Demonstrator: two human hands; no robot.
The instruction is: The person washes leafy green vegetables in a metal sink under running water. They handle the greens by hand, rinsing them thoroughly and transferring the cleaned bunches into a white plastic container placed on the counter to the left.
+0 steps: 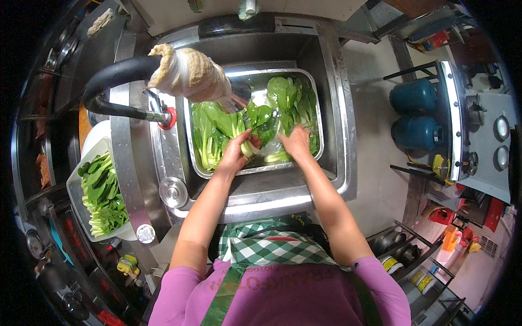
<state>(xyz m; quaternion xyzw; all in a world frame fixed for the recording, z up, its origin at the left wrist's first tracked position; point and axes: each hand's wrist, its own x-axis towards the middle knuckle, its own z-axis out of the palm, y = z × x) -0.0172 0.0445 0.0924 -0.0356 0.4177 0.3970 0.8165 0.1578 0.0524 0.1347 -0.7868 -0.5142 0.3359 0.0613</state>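
Observation:
A rectangular metal pan (320, 122) sits in the stainless steel sink (326, 45), holding water and leafy green vegetables that look like bok choy. Near the pan's front side, my left hand (233, 154) grips the pale stem end of a bok choy (240, 130), its leaves pointing away from me. My right hand (297, 142) reaches into the pan's right half among more greens (285, 95); its fingertips are partly hidden, so its hold is unclear. Above the pan's left part hangs the faucet (118, 65), its spout end wrapped in cloth and plastic.
To the left stands a translucent plastic tub (75, 195) with more bok choy (102, 195). A round metal drain strainer (173, 192) rests on the sink's front left corner. Two blue gas cylinders (414, 95) stand at the right beneath a stove (485, 163).

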